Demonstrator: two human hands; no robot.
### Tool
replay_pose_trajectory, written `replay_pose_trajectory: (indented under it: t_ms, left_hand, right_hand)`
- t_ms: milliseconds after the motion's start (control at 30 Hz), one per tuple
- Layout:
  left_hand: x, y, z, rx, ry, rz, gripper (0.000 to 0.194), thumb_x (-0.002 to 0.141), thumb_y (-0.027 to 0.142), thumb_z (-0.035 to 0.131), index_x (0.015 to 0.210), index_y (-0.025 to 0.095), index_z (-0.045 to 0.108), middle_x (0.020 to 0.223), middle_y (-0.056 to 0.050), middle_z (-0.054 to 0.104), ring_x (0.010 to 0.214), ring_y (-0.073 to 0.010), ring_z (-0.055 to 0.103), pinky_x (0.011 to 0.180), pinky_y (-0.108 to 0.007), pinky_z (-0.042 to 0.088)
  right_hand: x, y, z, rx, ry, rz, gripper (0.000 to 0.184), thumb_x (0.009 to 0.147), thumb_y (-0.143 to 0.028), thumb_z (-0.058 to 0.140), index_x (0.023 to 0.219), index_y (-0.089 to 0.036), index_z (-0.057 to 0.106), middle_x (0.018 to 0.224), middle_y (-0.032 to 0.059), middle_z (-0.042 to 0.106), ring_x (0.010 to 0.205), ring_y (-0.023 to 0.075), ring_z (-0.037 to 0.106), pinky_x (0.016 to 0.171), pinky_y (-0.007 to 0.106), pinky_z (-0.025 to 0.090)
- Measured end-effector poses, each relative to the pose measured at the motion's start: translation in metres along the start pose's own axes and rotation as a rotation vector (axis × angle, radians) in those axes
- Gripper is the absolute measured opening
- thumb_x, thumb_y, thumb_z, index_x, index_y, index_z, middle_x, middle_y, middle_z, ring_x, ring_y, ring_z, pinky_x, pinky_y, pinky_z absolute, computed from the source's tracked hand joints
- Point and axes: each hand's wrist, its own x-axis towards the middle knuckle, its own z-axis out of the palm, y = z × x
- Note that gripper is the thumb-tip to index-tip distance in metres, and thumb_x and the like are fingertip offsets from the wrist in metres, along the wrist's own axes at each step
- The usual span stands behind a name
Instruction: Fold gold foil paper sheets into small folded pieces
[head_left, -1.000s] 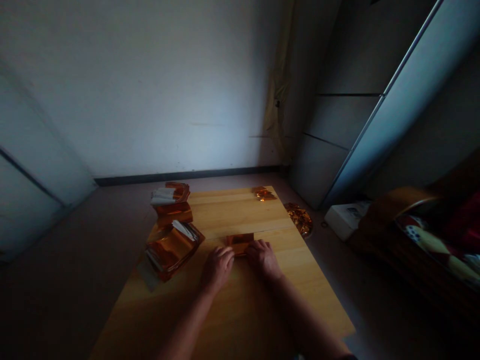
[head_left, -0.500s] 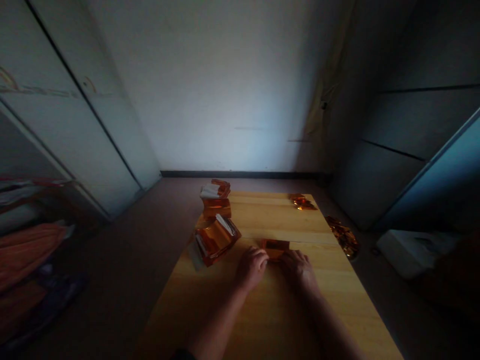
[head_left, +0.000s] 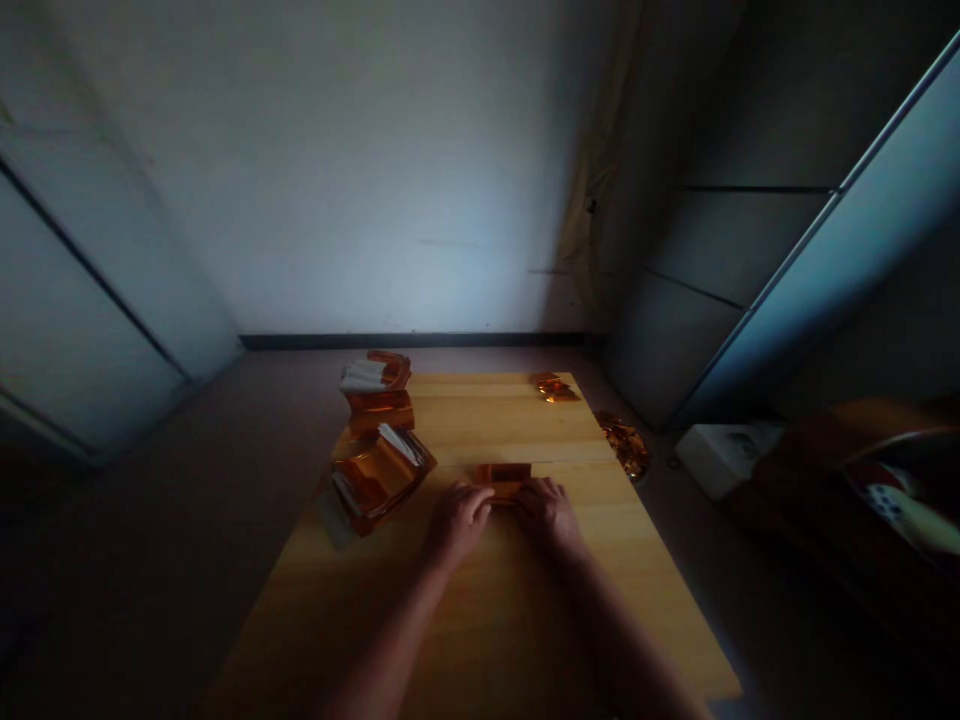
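Observation:
My left hand (head_left: 459,522) and my right hand (head_left: 546,515) rest side by side at the middle of the pale wooden table (head_left: 487,420). Both press on the near edge of a small folded orange foil piece (head_left: 502,476), and their fingers cover part of it. To the left of my left hand lies a bundle of orange foil with white paper (head_left: 381,478). Beyond it are a smaller orange foil stack (head_left: 379,410) and a foil bundle topped with white sheets (head_left: 373,374). Crumpled gold-orange foil scraps (head_left: 553,388) lie at the table's far end.
More gold foil scraps (head_left: 624,445) lie on the floor beside the table's right edge. A white box (head_left: 726,456) sits further right, near a dark wooden piece holding patterned cloth (head_left: 896,505). A wall stands behind the table, with pale cabinet panels on both sides.
The head view has swung back, so the table sits further left than half a second ago. My hands remain on the orange foil piece, with no clear shift between them.

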Motion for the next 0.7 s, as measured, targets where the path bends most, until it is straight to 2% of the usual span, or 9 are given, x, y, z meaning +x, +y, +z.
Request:
replay_pose_trajectory:
  t_ms: [133, 367, 567, 700]
  left_hand:
    - [0.0014, 0.0017, -0.0041, 0.013, -0.005, -0.023, 0.016, 0.079, 0.01, 0.054, 0.086, 0.02, 0.065, 0.082, -0.003, 0.068, 0.082, -0.0182, 0.058, 0.076, -0.032, 0.049]
    - [0.0026, 0.0001, -0.0038, -0.031, 0.001, 0.013, 0.018, 0.076, 0.008, 0.054, 0.08, 0.02, 0.066, 0.084, -0.004, 0.069, 0.084, -0.0169, 0.059, 0.078, -0.031, 0.049]
    - [0.0024, 0.0024, -0.0064, -0.031, -0.004, -0.017, 0.022, 0.077, 0.008, 0.052, 0.088, 0.02, 0.067, 0.087, -0.004, 0.069, 0.085, -0.0177, 0.06, 0.079, -0.032, 0.05]
    - [0.0024, 0.0037, -0.0083, -0.024, -0.004, -0.025, 0.019, 0.078, 0.011, 0.053, 0.086, 0.02, 0.067, 0.085, -0.004, 0.069, 0.085, -0.0179, 0.06, 0.08, -0.032, 0.049]
  right_hand:
    - [-0.0011, 0.0035, 0.0035, 0.044, 0.031, 0.013, 0.012, 0.084, -0.027, 0.061, 0.093, -0.028, 0.069, 0.098, 0.0043, 0.064, 0.091, 0.0201, 0.05, 0.076, 0.031, 0.035]
    - [-0.0025, 0.0074, 0.001, 0.189, 0.105, 0.011, 0.013, 0.079, -0.016, 0.059, 0.084, -0.021, 0.069, 0.087, 0.0052, 0.064, 0.084, 0.0182, 0.053, 0.075, 0.029, 0.038]
    - [-0.002, 0.0068, -0.0011, 0.177, 0.086, 0.029, 0.01, 0.078, -0.017, 0.06, 0.078, -0.021, 0.069, 0.085, 0.0041, 0.064, 0.082, 0.0178, 0.053, 0.075, 0.028, 0.038]
    - [-0.0007, 0.0089, -0.0012, 0.201, 0.067, 0.04, 0.009, 0.08, -0.021, 0.06, 0.081, -0.021, 0.07, 0.086, 0.0041, 0.064, 0.083, 0.0176, 0.054, 0.076, 0.029, 0.039]
